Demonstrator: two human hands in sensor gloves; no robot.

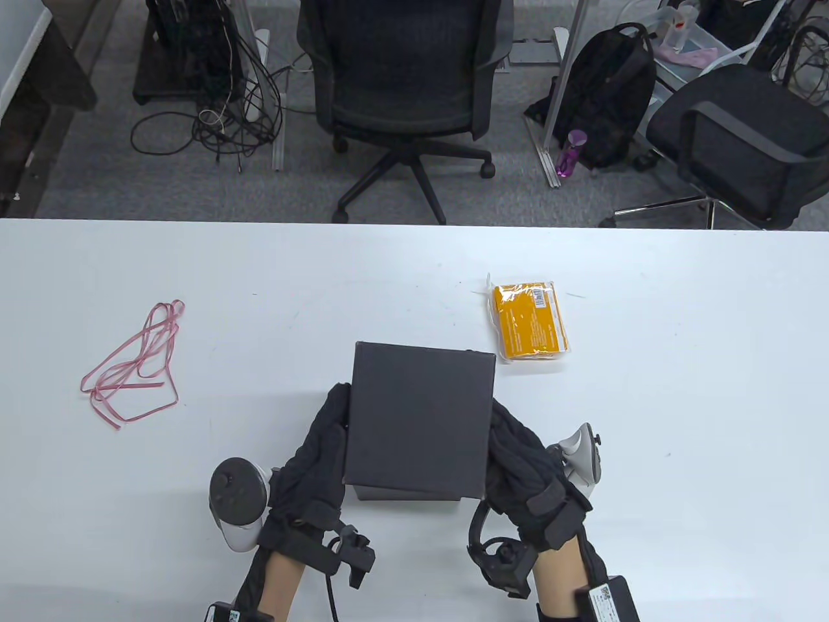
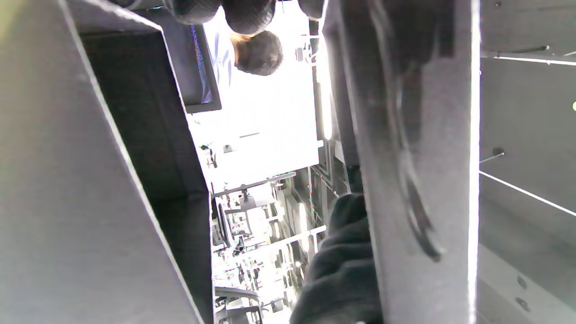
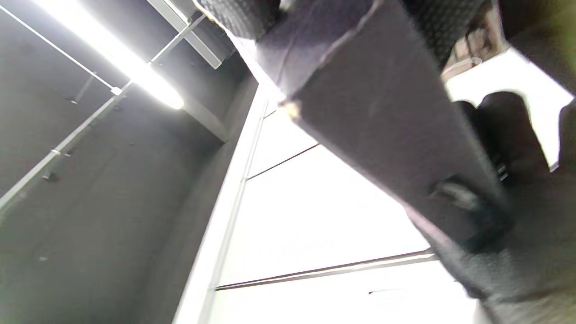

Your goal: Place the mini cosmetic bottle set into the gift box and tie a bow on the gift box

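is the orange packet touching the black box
Apart. The table view shows a strip of white table between the orange packet and the far right corner of the black box.

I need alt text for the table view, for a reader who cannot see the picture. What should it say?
Two gloved hands, the left hand and the right hand, hold a black box by its sides over a white table. A loose pink ribbon lies to the left, and an orange packet in clear wrap lies beyond the box to the right.
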